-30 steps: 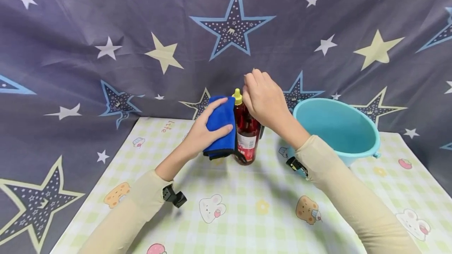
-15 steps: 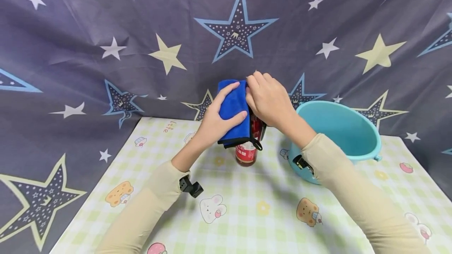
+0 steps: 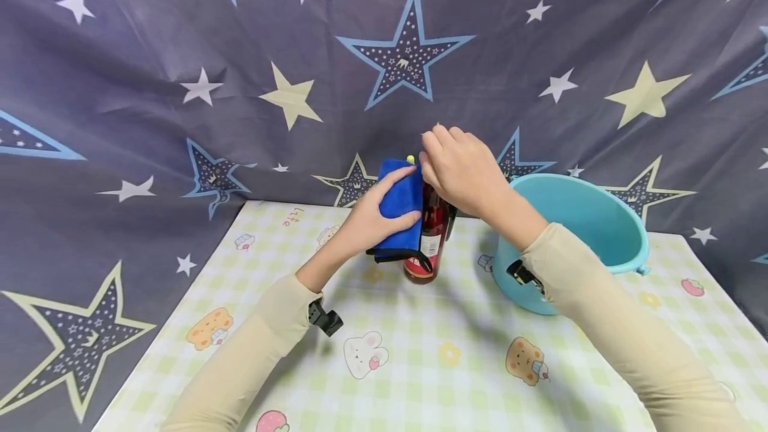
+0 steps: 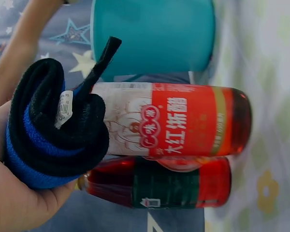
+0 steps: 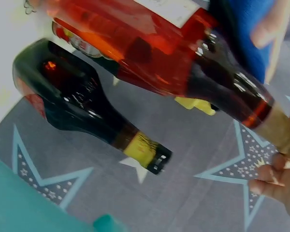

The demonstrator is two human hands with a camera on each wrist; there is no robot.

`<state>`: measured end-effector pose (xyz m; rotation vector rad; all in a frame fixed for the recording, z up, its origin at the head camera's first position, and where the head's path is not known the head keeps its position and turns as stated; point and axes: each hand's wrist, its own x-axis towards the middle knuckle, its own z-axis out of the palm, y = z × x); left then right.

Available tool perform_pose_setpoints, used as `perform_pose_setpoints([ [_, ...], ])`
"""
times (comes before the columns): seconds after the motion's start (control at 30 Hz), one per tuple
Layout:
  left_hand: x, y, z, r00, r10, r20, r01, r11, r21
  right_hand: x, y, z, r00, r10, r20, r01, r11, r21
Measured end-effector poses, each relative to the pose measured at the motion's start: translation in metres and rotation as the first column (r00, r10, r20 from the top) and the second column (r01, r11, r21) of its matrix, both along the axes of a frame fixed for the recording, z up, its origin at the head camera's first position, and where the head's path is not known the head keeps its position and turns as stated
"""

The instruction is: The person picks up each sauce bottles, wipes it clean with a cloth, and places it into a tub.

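Folded blue cloth (image 3: 399, 202) is clasped between thumb and fingers of the left hand (image 3: 367, 220), held along the left side of the red bottle (image 3: 433, 219). Bottle's neck is gripped from above by the right hand (image 3: 461, 171), its body below that hand; the turquoise bucket (image 3: 509, 282) is seen to the right.

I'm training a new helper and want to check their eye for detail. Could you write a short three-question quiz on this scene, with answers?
1. True or false: the left hand holds a blue cloth.
2. Where does the right hand grip the red-labelled bottle? A) at its base B) near its top C) around its label
3. Fill in the blank: in the head view, the bucket stands to the ____ of that bottle.

Key: 1. True. 2. B. 3. Right.
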<state>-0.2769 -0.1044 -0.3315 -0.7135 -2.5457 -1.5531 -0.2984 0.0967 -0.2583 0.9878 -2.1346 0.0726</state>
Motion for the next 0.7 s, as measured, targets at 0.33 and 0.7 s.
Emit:
perform_pose_setpoints([
  [0.33, 0.003, -0.008, -0.011, 1.000, -0.011, -0.003, 0.011, 0.999, -0.050, 0.017, -0.015, 0.023, 0.969, -0.231, -0.092, 0.240, 0.964, 0.110],
  [0.7, 0.010, -0.033, -0.030, 0.997, 0.046, 0.058, -0.042, 0.996, -0.073, 0.011, -0.020, 0.015, 0.931, -0.273, -0.242, 0.288, 0.957, 0.028],
])
